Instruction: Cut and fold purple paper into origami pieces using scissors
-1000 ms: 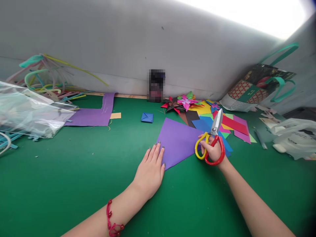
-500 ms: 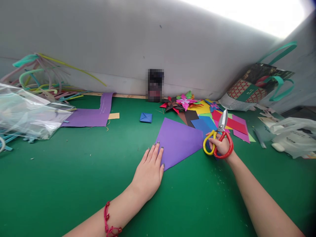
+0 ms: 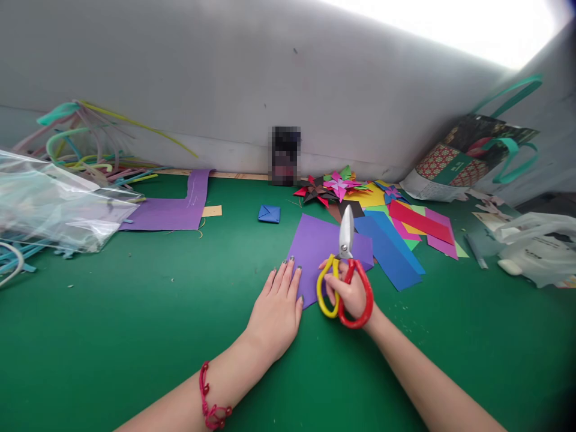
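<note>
At the near-left edge of the sheet (image 3: 310, 246), the left hand (image 3: 275, 312) lies flat, fingers outstretched, touching it. Over the sheet, the right hand (image 3: 353, 295) is clamped on the scissors (image 3: 345, 247), closed blades pointing lengthwise away. Beyond the sheet lie flowers (image 3: 338, 186).

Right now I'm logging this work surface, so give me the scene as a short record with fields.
Left hand: palm down, fingertips at the left edge of the purple sheet
Right hand: holding scissors by the handles, one yellow, one red
Blades: appear closed, tips toward the wall
Right of sheet: blue paper
Behind sheet: folded paper flowers
Far right: white plastic bag
Surface: green
</note>
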`<state>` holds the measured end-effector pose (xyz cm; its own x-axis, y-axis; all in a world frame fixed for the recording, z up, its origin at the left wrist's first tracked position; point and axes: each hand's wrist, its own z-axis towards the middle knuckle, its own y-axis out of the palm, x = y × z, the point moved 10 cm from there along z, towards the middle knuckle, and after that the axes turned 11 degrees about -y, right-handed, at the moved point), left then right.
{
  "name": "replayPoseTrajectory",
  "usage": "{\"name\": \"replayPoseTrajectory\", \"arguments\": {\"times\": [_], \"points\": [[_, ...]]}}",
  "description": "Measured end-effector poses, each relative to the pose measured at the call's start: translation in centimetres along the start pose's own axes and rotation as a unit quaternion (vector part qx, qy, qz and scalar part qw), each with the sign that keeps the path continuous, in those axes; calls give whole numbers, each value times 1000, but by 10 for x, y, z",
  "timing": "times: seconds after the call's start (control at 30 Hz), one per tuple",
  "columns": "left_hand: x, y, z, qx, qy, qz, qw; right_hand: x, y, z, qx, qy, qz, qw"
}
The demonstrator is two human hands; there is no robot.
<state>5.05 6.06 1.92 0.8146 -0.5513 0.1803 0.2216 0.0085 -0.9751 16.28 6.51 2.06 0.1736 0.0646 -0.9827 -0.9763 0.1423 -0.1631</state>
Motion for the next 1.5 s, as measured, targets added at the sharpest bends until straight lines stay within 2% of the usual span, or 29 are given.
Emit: {"name": "replayPoseTrajectory", "arguments": {"times": [0.07, 0.13, 0.37, 0.57, 0.67, 0.73, 0.97, 1.1, 1.23, 1.37, 1.5], "points": [[0, 1, -1, 6, 3, -2, 1000, -1, 21, -6, -3, 7, 26, 1000], [0, 1, -1, 8, 6, -3, 1000, -2, 29, -9, 3, 10, 25, 1000], [-2, 1, 0, -2, 1, -14, 1000, 3, 21, -6, -26, 25, 16, 999], [-1, 0, -2, 3, 1, -20, 1000, 5, 13, -4, -24, 25, 7, 999], [-1, -1, -1, 0, 0, -21, 1000, 6, -5, -2, -12, 25, -8, 1000], [-1, -1, -1, -3, 0, -23, 1000, 9, -24, 1, 0, 24, -26, 999], [-1, 0, -1, -8, 1, -19, 1000, 24, -121, 13, 73, 20, -97, 992], [0, -1, -1, -6, 4, -10, 1000, 31, -163, 17, 110, 32, -106, 988], [1, 0, 0, -16, 10, -1, 1000, 40, -179, 14, 146, 48, -81, 985], [2, 0, 0, -20, 17, 1, 1000, 45, -181, 9, 173, 37, -42, 983], [1, -3, 0, -26, 16, -2, 1000, 48, -181, 7, 170, 40, -39, 984]]}}
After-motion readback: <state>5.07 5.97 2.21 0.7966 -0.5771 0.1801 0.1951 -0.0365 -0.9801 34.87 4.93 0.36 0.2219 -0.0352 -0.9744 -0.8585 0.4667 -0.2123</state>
